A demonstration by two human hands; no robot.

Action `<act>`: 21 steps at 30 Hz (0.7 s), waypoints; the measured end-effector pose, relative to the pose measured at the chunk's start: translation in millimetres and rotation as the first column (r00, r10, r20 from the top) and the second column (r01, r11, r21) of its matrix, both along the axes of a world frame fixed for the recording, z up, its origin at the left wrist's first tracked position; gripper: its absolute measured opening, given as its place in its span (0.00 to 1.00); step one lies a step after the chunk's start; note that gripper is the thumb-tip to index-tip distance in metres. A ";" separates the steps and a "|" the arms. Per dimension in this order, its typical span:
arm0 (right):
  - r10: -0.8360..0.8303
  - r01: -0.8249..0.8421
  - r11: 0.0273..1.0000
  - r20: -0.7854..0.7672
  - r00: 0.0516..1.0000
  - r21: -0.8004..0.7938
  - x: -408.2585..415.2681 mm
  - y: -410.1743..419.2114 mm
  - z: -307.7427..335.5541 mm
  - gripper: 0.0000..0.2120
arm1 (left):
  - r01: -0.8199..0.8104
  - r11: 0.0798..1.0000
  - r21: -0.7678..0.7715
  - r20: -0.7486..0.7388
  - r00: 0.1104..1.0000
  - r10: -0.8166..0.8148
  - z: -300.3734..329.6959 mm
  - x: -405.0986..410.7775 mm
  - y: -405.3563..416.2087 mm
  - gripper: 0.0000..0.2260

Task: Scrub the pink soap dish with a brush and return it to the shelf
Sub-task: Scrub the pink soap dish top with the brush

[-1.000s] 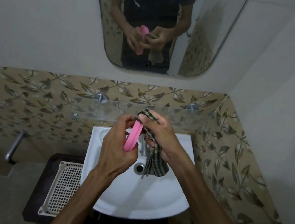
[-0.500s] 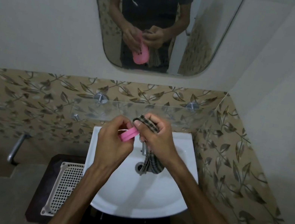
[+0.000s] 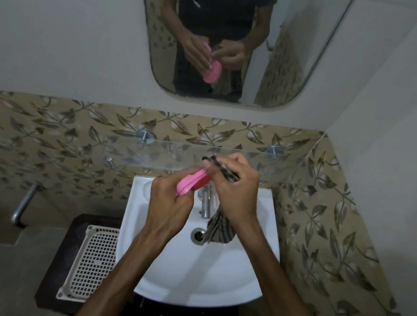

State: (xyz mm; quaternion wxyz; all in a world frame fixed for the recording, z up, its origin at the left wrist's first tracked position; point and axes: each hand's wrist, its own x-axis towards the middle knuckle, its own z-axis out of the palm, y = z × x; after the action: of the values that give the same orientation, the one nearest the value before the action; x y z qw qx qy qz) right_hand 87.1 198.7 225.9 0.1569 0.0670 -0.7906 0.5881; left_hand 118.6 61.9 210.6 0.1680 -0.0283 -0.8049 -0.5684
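Pink soap dish [image 3: 191, 182], left hand [image 3: 168, 206] gripping, slants up-right toward cloth-clutching right hand [image 3: 235, 190].

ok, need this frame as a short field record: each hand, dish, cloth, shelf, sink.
left hand: grips the pink soap dish, tilted, over the sink
right hand: grips a checked cloth at the dish's upper end
cloth: hangs down into the basin beside the tap
glass shelf: on the wall behind the hands; dish not on it
sink: white; no running water visible
brush: none visible
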 end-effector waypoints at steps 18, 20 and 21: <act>-0.065 0.122 0.981 0.334 0.940 -0.152 -40.2 4.2 -23.6 0.04 | -0.150 0.952 0.267 0.038 0.989 0.145 8.0 -6.9 0.0 0.17; 0.132 0.174 0.864 0.546 0.828 -0.473 -36.9 0.8 -30.2 0.09 | -0.160 0.892 0.423 0.083 0.987 0.137 15.9 -12.1 -2.1 0.18; 0.245 0.224 0.764 0.593 0.767 -0.605 -34.0 0.9 -32.1 0.09 | -0.169 0.825 0.539 0.135 0.984 0.114 19.7 -15.2 -3.1 0.18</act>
State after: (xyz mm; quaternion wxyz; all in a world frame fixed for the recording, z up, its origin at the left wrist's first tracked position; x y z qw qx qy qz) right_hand 53.0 199.6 193.8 -0.1133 -0.1913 -0.5431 0.8097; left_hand 103.3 58.8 230.3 0.1718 0.1082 -0.6157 -0.7614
